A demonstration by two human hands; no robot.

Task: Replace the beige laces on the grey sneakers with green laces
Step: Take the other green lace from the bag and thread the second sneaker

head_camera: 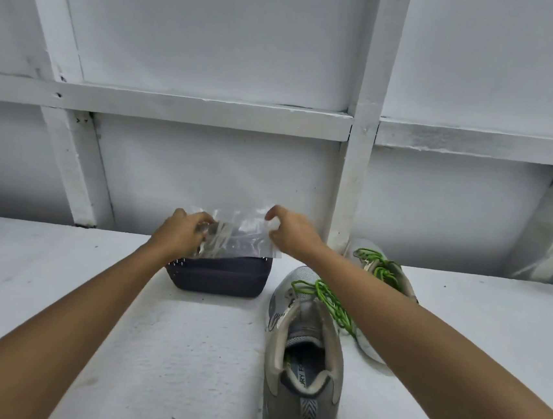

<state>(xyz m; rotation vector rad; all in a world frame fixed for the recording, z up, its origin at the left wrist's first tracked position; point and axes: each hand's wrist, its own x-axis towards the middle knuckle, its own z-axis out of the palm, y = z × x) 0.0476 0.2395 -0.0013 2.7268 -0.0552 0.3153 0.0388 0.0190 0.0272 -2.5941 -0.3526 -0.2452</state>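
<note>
Dark basket [218, 276] on white worktop [153, 349], green-laced grey sneakers [304, 364] at its 4 o'clock, left hand [182, 230] and right hand [293, 233] each pinching clear bag [239, 232] over basket.

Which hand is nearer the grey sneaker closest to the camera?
Right. The right hand pinches the clear bag just beyond the sneaker; the left hand grips the bag farther left.

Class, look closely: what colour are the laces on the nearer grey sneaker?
The laces are bright green; the head view shows them best.

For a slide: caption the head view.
Left hand and right hand hold clear bag over dark basket beside green-laced sneakers.
</note>
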